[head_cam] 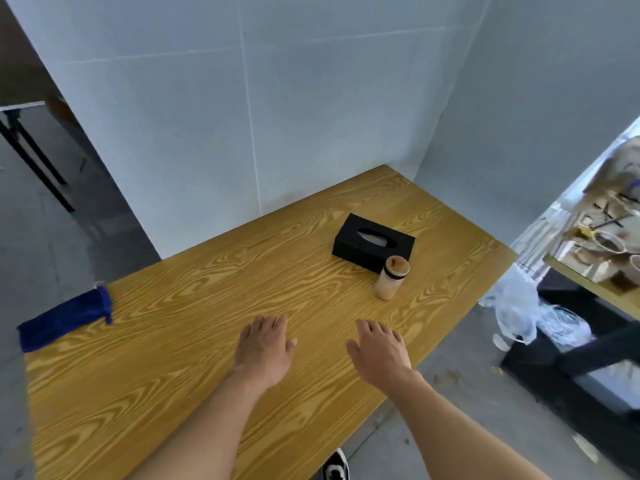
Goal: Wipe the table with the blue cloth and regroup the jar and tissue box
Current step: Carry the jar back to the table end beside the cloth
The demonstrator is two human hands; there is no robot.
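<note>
Both hands sit nearest me, the left hand (264, 344) and right hand (379, 348) spread flat over the counter (194, 358), fingers relaxed, each grip empty. I see the blue cloth (64, 318) far off on the left edge, partly overhanging. It looks soft and limp, so I'd bunch it from the middle. By the wall, the jar (392, 277) stands just beside the black tissue box (374, 241); the jar may be glass, so I'd take it round the body.
</note>
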